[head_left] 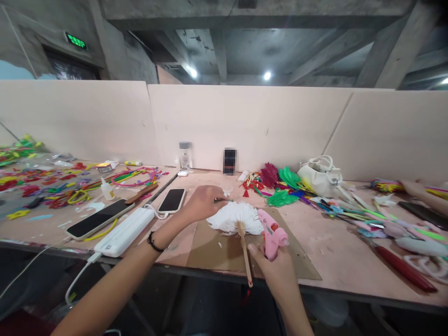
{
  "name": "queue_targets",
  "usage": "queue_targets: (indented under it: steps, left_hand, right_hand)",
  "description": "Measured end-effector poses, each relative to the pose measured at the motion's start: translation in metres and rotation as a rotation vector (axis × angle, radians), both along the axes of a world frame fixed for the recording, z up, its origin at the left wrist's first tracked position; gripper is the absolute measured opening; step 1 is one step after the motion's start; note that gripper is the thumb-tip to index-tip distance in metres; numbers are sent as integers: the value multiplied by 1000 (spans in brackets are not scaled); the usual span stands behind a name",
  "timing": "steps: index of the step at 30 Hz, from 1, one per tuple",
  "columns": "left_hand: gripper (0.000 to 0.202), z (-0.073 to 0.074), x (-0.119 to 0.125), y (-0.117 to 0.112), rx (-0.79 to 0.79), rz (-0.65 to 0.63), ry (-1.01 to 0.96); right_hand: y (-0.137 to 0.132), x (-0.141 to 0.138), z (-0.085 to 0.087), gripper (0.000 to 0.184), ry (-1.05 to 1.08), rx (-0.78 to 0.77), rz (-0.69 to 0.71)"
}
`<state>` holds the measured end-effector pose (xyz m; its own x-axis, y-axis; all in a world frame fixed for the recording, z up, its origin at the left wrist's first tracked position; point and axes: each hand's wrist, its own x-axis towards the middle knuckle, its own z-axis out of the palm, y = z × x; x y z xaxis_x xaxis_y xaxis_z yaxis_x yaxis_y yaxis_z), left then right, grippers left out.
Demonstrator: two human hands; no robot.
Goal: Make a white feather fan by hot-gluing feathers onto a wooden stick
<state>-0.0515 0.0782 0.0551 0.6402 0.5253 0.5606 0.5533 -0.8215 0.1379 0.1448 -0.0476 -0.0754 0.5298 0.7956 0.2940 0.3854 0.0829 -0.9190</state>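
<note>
A white feather fan (231, 218) with a wooden handle (245, 256) lies on a brown cardboard sheet (206, 249), its handle reaching over the table's front edge. A red cord hangs at the handle's end. My left hand (205, 201) is closed around dark, slim tweezers (221, 199), just above the fan's upper left edge. A small white scrap (227, 192) shows beside the fingers. My right hand (276, 263) grips a pink hot glue gun (272, 235) at the fan's right side, its nozzle close to the feathers. Part of that hand's grip is hidden.
To the left lie a white power bank (124, 231), two phones and a glue bottle (106, 189). A clear bottle (185, 156) stands at the back. Coloured feathers (283, 198), a white handbag (320, 177) and a red-handled tool (406, 268) are right. Another person's arm (427, 193) reaches in.
</note>
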Motion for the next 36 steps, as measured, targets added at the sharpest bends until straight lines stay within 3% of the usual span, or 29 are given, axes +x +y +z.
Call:
queue_targets:
  steps: [4,9,16,29,36]
  left_hand:
    - [8,-14,10,27,-33,-69,106]
    - [11,-37,17,40,-40,-123,140]
    - [13,-58,21,43,-42,-141,162]
    - [14,-67,24,41,-31,-132,232]
    - [15,-68,26,40,-11,-114,250]
  right_hand:
    - [1,-2,0,39,-58,-77,-16]
    - [2,0,5,71,-177,-125,51]
    - [-1,-1,13,53,-294,-127,95]
    - [-2,-3,9,45,-403,-104,53]
    - [-3,-4,15,41,-442,-128,47]
